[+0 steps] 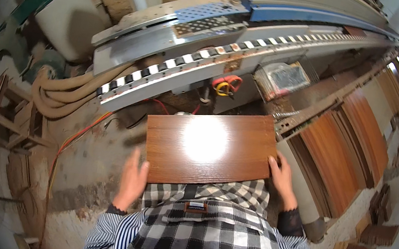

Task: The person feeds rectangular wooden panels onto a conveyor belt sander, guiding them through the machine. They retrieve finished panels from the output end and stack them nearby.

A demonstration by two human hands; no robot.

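Observation:
A glossy reddish-brown wood-grain board [168, 151] lies in front of my waist, with a bright glare on its upper face. My right hand [284, 181] grips its right edge, the fingers bent against the side. At the lower left corner, my left hand [133, 179] is held upright with its fingers stretched out. Its thumb is close to the board's left edge; whether it touches cannot be made out. What supports the board from below is hidden, and its near edge overlaps my checked apron [211, 238].
Ahead runs a long machine with a roller track [190, 58] and a perforated blue plate [205, 13]. Stacked brown panels [328, 163] stand at the right. Thick hoses [62, 100], a wooden stool [9, 115] and an orange cable [71, 139] are at the left.

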